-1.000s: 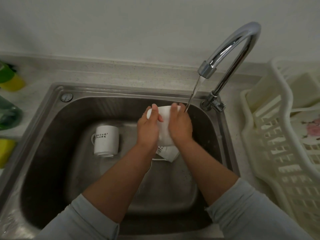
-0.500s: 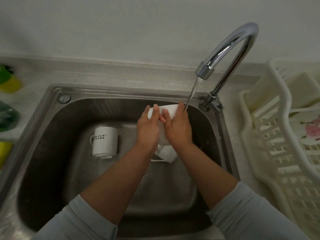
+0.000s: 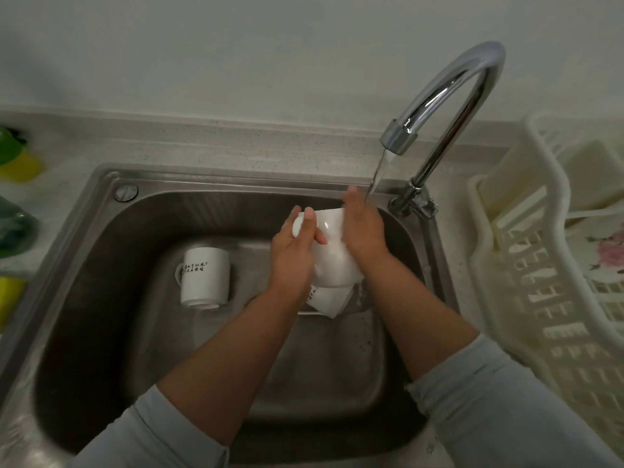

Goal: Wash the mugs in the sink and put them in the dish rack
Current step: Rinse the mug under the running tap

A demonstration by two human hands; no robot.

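Observation:
Over the steel sink (image 3: 101,265) I hold a white mug (image 3: 329,251) between both hands. My left hand (image 3: 293,251) grips its left side, thumb over the rim. My right hand (image 3: 363,231) lies flat along its right side with straight fingers, under the running water from the tap (image 3: 449,96). Directly below the held mug, a second white mug (image 3: 329,300) with black lettering lies tilted on the sink floor, partly hidden. A third white mug (image 3: 205,276) with black lettering stands upside down at the sink's left. The cream dish rack (image 3: 540,315) sits to the right.
A floral plate (image 3: 604,248) and a cream container (image 3: 587,177) sit in the rack. Green and yellow items (image 3: 17,160) stand on the counter at the left edge. A dark green object (image 3: 15,228) and a yellow sponge (image 3: 10,298) lie below them.
My right hand has slid up along the mug, its fingers now straighter and reaching into the water stream. The mug has turned a little between my hands.

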